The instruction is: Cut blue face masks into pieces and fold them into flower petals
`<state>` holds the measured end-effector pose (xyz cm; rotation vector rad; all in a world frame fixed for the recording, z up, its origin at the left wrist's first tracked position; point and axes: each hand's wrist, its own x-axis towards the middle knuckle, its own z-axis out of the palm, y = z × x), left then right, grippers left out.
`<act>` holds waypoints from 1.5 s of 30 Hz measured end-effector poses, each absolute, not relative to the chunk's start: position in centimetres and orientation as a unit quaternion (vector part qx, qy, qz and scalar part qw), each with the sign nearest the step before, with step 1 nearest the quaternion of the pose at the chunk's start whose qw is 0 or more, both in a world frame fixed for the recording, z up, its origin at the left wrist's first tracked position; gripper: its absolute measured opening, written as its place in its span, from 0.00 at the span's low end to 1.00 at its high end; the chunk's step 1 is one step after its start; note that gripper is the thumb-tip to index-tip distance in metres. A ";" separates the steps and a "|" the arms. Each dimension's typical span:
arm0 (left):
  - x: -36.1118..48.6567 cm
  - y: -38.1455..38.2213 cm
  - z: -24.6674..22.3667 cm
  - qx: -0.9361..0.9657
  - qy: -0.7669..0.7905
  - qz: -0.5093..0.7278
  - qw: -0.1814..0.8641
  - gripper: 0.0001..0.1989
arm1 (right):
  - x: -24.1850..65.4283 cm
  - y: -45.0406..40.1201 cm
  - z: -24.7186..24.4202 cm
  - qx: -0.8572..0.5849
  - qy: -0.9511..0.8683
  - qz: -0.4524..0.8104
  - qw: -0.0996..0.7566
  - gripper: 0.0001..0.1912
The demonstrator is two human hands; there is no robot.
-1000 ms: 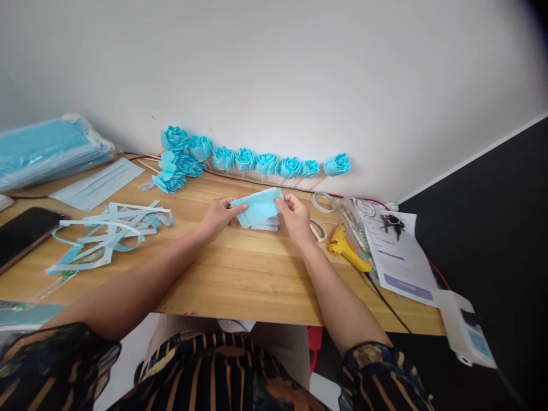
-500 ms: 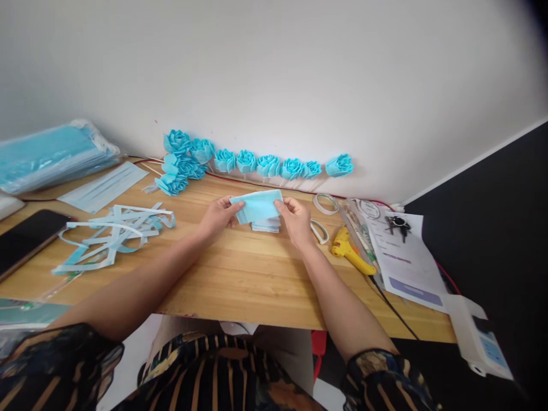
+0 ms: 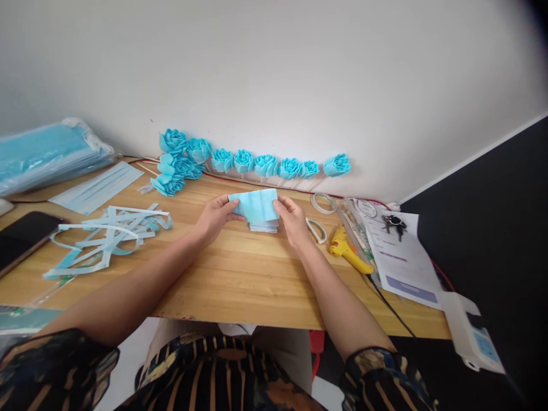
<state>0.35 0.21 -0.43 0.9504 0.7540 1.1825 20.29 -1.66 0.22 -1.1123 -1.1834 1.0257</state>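
Blue sheet (image 3: 257, 204) held between two hands above the middle of the table (image 3: 240, 274), its lower edge overlapping, in this view, a small stack (image 3: 264, 226) of similar pieces; whether the two touch cannot be told. The left hand (image 3: 216, 218) pinches the sheet's left end, thumb on the near face; the right hand (image 3: 293, 220) pinches the right end likewise, so that the sheet spans the gap between them. Right of the right hand lie a tape roll (image 3: 315, 204), a pale ring (image 3: 321, 240) and a yellow glue gun (image 3: 349, 251); beyond these, keys (image 3: 394, 222) rest on a printed paper (image 3: 396, 265). Behind the hands, blue flowers (image 3: 265, 166) stand in a row along the wall (image 3: 274, 74), clustered at the left end. Left of the left hand is a tangle of strips (image 3: 112, 234), with a flat mask (image 3: 97, 187) behind it, a phone (image 3: 25, 240) farther left and a clear-wrapped pack (image 3: 51, 154) at the back.
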 end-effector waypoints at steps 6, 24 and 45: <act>0.4 0.1 -0.4 0.452 0.330 0.502 0.659 0.19 | 20.3 -1.7 0.1 -0.470 -0.524 0.434 0.562 0.18; 0.0 0.4 -0.5 0.477 0.375 0.532 0.590 0.19 | 20.8 -1.4 -0.1 -0.535 -0.506 0.388 0.555 0.17; -0.1 0.2 0.2 0.453 0.325 0.552 0.620 0.13 | 20.5 -1.6 0.1 -0.525 -0.508 0.408 0.547 0.24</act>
